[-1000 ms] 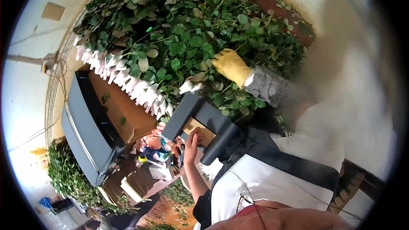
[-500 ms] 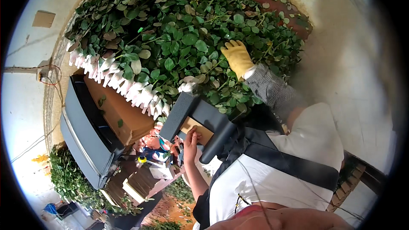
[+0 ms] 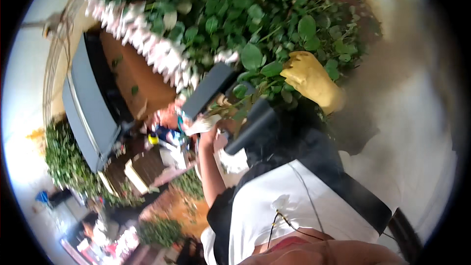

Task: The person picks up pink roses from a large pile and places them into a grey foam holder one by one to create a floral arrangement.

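My right hand (image 3: 314,79), in a yellow glove, is curled round the leafy stem of a rose (image 3: 272,68), whose large leaves stand out in front of the pile. The stem slants left across a dark grey stand (image 3: 208,88). At the stand's left side is my bare left hand (image 3: 212,130), its fingers closed beside a white-netted flower head (image 3: 198,126). That head seems to be the far end of the same rose, and what the fingers grip is blurred. A large pile of leafy roses (image 3: 216,19) lies beyond, its netted pale heads (image 3: 152,51) along the left edge.
Left of the stand, a grey and black holder (image 3: 81,103) bears brown cardboard sheets (image 3: 137,64). Below it are stacked cardboard pieces (image 3: 140,172), a small yellow item (image 3: 153,139) and more greenery (image 3: 68,152). Leaf litter (image 3: 189,206) covers an orange-brown surface lower down.
My right hand has come back from the pile toward my body with a leafy rose stem. My left hand has left the brown card on the stand and is at the netted head. The view has shifted.
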The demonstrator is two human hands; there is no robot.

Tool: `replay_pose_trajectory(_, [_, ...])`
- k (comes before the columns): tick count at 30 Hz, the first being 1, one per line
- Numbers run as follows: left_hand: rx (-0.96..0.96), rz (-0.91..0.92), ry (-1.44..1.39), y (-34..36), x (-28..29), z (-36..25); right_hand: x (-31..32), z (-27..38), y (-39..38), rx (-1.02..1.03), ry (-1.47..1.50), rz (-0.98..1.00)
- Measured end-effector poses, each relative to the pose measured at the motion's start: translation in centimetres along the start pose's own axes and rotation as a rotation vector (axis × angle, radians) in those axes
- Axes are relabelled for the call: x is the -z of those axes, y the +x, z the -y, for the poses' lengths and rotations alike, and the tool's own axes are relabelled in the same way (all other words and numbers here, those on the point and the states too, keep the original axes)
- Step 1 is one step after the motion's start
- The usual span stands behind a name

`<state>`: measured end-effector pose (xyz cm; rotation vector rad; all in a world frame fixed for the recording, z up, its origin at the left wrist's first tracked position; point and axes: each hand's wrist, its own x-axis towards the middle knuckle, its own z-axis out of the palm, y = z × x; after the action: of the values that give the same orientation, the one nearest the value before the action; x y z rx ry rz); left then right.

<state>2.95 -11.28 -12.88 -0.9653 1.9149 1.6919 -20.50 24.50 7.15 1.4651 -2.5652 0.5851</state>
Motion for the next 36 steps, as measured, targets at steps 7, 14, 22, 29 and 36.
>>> replay_pose_trajectory(7, [-0.065, 0.299, 0.403, -2.1, -0.6, -9.6, -12.1, -1.6, -5.3, -0.119, -0.085, 0.048])
replay_pose_trajectory(14, [-0.398, 0.085, 0.308, -5.0, -4.5, -6.9, -11.6, -0.7, -6.2, -0.259, 0.073, 0.195])
replay_pose_trajectory(22, [-0.575, -0.063, 0.524, -4.7, -5.7, -8.1, -13.7, -4.9, -6.7, -0.337, 0.344, 0.396])
replay_pose_trajectory(29, [-0.649, -0.16, 0.559, -3.4, -4.9, -4.7, -8.4, -4.1, -5.8, -0.178, 0.406, 0.315])
replay_pose_trajectory(36, [-0.687, -0.216, 0.527, -4.3, -5.5, -5.8, -2.9, -5.5, 8.1, -0.116, 0.319, 0.174])
